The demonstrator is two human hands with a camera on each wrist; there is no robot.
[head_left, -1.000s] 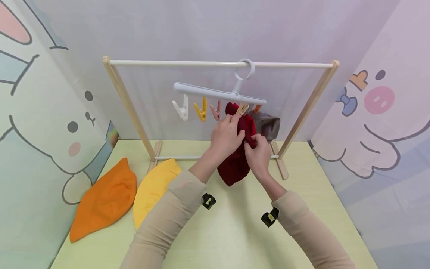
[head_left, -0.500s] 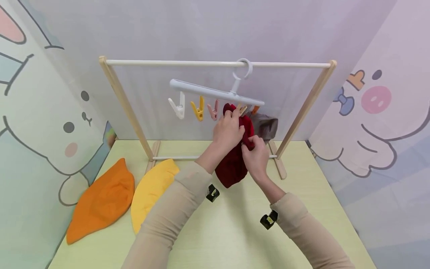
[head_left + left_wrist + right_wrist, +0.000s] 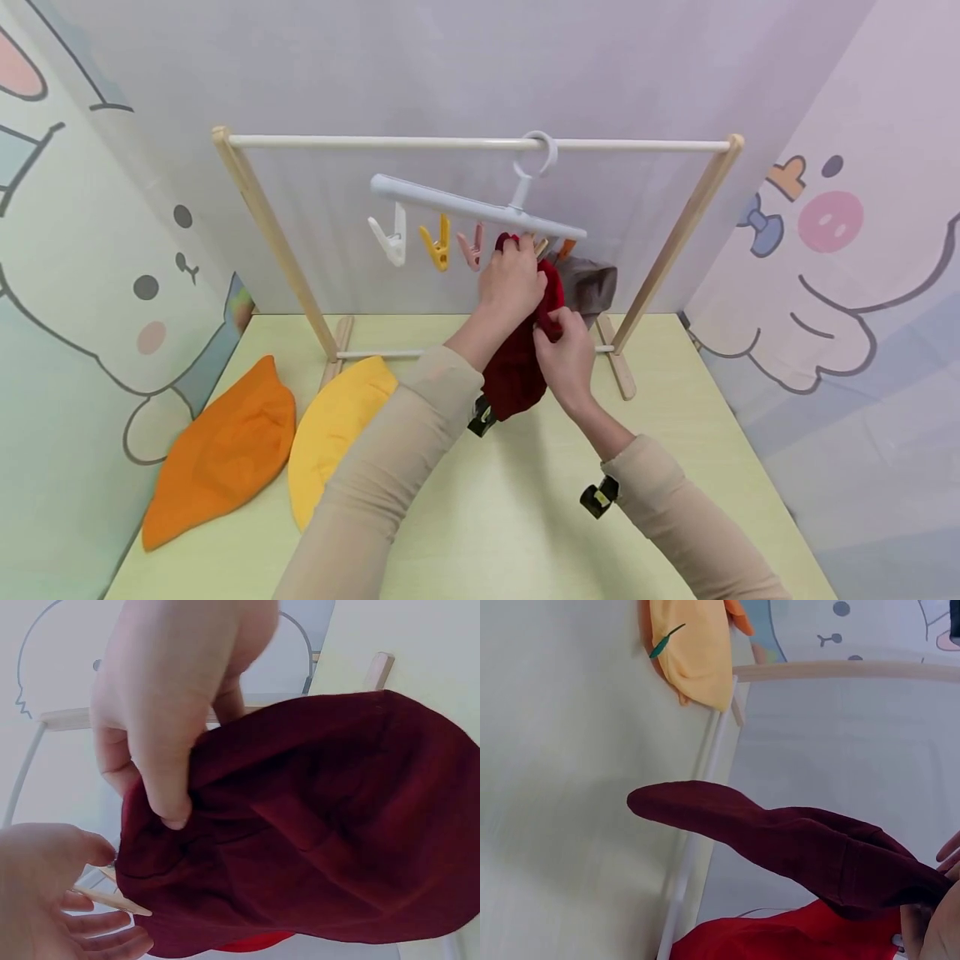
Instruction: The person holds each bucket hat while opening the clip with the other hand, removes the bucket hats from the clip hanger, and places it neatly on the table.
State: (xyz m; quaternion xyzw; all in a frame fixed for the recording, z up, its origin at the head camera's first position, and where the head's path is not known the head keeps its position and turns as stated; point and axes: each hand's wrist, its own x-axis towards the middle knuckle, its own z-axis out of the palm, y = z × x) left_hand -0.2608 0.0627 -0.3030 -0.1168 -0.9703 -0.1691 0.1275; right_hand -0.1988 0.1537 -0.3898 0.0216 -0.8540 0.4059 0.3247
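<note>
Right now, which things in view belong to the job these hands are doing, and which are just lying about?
In the job:
- left hand, at the wooden clip
- right hand, pinching the dark red hat
- hanger
- rack

Lying about, though perhaps for later:
- orange hat, on the table
- yellow hat, beside it
</note>
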